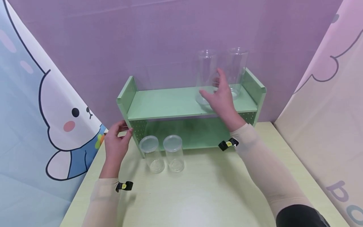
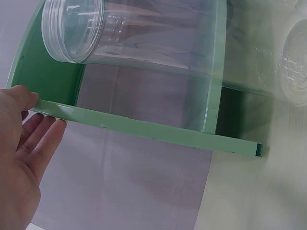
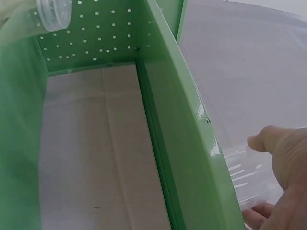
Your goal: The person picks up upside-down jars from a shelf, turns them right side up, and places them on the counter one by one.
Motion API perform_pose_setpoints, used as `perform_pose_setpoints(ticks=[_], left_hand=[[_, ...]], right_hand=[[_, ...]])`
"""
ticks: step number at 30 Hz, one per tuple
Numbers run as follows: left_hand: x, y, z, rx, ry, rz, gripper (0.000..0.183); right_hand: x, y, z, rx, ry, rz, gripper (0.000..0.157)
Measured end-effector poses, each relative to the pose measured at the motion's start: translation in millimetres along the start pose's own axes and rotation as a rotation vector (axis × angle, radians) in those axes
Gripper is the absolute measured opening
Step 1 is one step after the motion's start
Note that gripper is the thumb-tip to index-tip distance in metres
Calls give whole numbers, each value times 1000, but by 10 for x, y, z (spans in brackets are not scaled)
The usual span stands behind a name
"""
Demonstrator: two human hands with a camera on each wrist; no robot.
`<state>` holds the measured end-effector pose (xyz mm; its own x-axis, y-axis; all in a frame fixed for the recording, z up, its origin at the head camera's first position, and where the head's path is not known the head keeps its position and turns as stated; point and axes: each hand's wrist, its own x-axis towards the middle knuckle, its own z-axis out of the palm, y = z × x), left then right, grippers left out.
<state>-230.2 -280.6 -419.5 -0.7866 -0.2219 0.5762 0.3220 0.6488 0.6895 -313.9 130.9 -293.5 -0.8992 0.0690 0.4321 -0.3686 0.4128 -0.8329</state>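
A green two-tier shelf rack stands at the back of the table. My left hand is at its left side panel; in the left wrist view, thumb and fingers lie on either side of the panel's edge. On the right of the top board, my right hand holds a tall clear jar, the thumb in front and the fingers at its right side. A second clear jar stands just right of it, near the right end panel. The right wrist view shows only part of the held jar.
Two clear lidded jars, a left one and a right one, stand on the pale table before the rack's left half. Purple cloth hangs behind; printed cloths flank both sides.
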Motion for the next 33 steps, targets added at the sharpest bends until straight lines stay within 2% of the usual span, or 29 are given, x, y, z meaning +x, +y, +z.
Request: perform_pose_setpoints(ticks=[5,15,26,33], left_hand=[[-1,5,-6,-1,3,2,38],[-10,30,-10,-5,6,7,37],[-28,78,1,-1,5,4,37],[-24,86,-4,-9,10,13,36]], right_hand=[[-103,22,-82,65,-47,-33,108],[-349,-4,-274,125,-124,-130,102],[-686,12,-511,123,-222,-243,100],[-915,106,-593,153,-246,-334,101]])
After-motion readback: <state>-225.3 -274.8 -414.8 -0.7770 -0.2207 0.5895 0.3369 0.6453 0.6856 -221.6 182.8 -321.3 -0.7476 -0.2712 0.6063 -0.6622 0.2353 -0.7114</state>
